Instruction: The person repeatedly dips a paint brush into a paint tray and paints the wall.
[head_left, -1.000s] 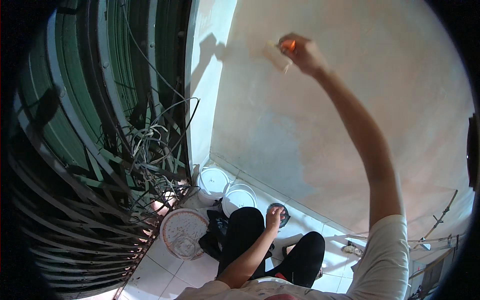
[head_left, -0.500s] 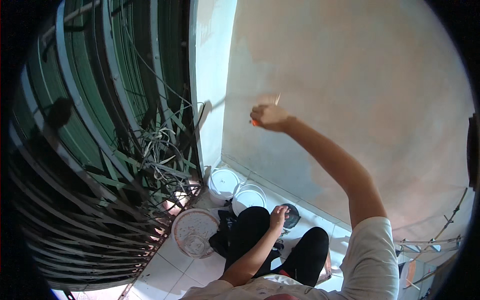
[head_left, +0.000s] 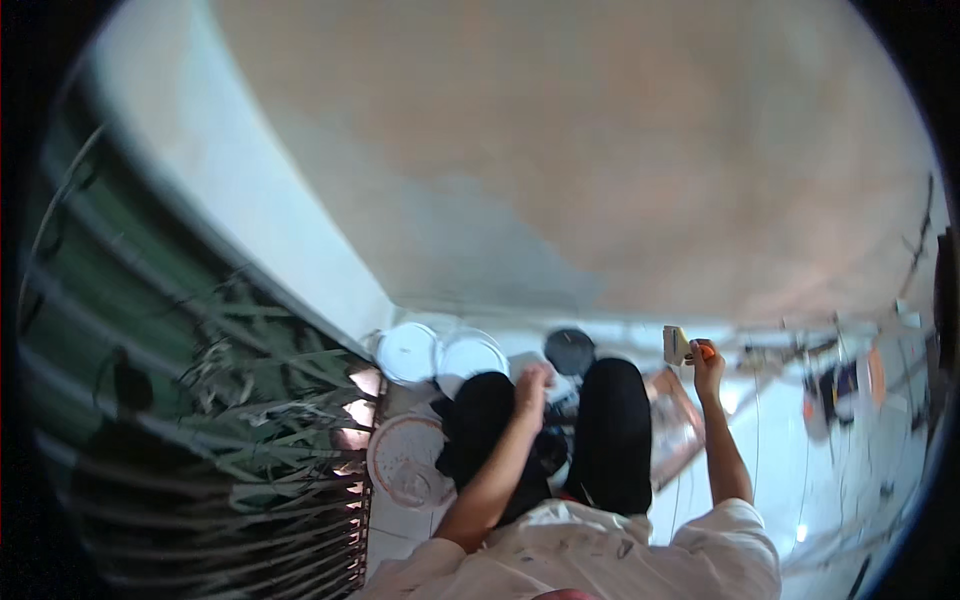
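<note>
The hand tool [head_left: 675, 346] is right of both knees [head_left: 613, 405], the tub [head_left: 388, 448] left.

Matt, patchy beige plaster-like wall [head_left: 600, 150] before you, your flat cream brush [head_left: 675, 346] with plastic-looking orange handle [head_left: 707, 351], below the wall smooth round white plastic-looking buckets [head_left: 407, 352], glossy white floor tiles [head_left: 775, 450], your matt black cloth trousers [head_left: 613, 430]

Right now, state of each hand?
Left hand: blurred, nothing visibly held; open or closed can't be told.
Right hand: closed, holding the wide orange-handled brush.

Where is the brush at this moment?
In the head view, the brush is right of centre, in the right hand, out to the right of the right knee.
</note>
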